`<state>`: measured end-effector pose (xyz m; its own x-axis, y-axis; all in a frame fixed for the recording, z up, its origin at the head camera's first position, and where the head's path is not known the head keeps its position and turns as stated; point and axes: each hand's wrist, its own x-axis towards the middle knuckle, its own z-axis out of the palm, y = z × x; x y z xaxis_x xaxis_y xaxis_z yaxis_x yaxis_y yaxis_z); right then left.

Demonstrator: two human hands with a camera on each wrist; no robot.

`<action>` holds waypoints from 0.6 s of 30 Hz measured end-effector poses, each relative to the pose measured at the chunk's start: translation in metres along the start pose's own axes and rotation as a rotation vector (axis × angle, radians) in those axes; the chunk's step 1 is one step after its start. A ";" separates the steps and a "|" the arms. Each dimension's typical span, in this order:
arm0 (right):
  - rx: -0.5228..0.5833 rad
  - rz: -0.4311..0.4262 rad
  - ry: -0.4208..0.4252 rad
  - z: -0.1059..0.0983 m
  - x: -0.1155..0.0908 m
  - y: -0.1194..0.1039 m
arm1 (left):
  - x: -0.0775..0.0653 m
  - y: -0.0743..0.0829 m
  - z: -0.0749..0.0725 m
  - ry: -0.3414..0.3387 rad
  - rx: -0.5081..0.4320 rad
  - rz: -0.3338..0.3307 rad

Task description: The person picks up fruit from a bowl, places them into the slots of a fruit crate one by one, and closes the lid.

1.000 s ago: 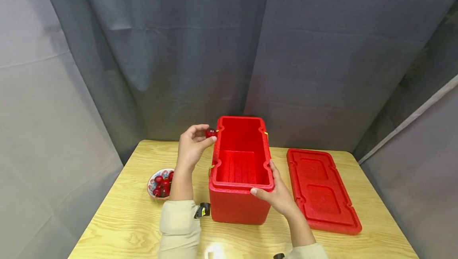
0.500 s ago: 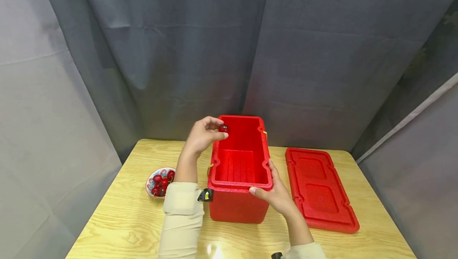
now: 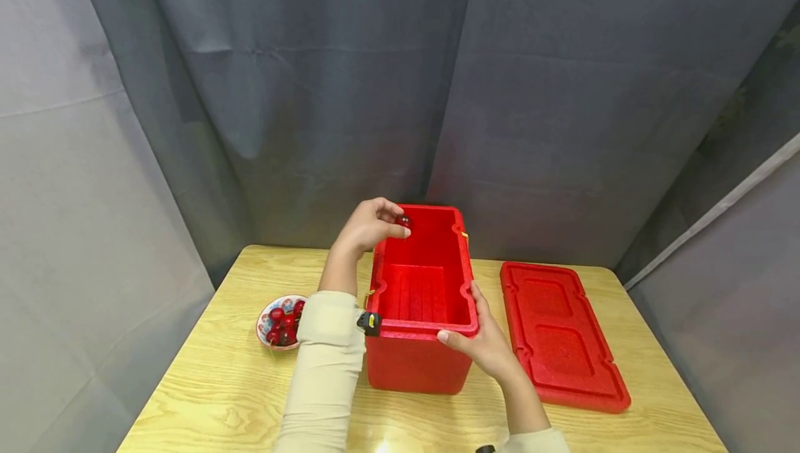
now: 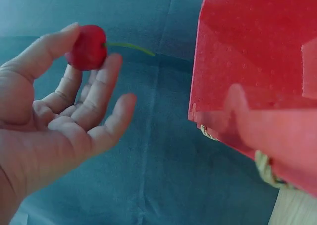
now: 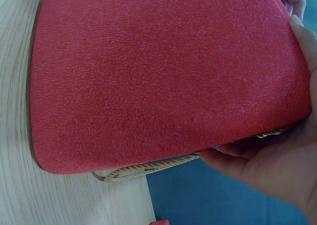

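Note:
My left hand (image 3: 370, 225) pinches a dark red cherry (image 3: 404, 221) between thumb and fingertips, above the far left part of an open red foam box (image 3: 419, 363). In the left wrist view the cherry (image 4: 88, 47) has a green stem pointing right, and the box wall stands apart from it at right. My right hand (image 3: 484, 342) holds the box's near right corner, thumb on the front rim and fingers along the right side. The right wrist view shows the box's front (image 5: 168, 81) with those fingers beside a twisted gold cord (image 5: 148, 169).
A small patterned bowl (image 3: 262, 324) with several cherries stands left of the box on the wooden table (image 3: 212, 383). The red lid (image 3: 562, 342) lies flat at right. Grey curtains (image 3: 350, 92) hang close behind the table.
My left hand has carried the cherry rightward and slightly up, from beside the box's left rim to over its opening. My right hand has stayed on the near corner.

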<state>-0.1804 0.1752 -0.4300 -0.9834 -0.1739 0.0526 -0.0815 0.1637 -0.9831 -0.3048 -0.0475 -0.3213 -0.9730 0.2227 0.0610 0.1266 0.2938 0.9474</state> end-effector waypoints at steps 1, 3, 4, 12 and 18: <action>-0.001 0.001 0.001 0.000 0.000 0.000 | 0.002 0.001 0.000 -0.002 0.023 -0.006; 0.001 0.003 -0.001 0.000 0.000 0.001 | 0.006 0.004 0.002 -0.011 0.050 -0.016; 0.001 0.004 0.000 0.000 0.000 0.001 | 0.009 0.005 0.002 -0.017 0.056 -0.020; -0.008 0.006 0.003 -0.002 -0.001 0.000 | 0.023 0.003 0.011 -0.089 0.101 -0.054; -0.004 -0.017 -0.007 -0.003 0.000 -0.001 | 0.030 -0.008 0.018 -0.145 0.106 -0.136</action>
<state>-0.1807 0.1775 -0.4281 -0.9808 -0.1830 0.0677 -0.0985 0.1648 -0.9814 -0.3315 -0.0263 -0.3330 -0.9456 0.3032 -0.1177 0.0236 0.4248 0.9050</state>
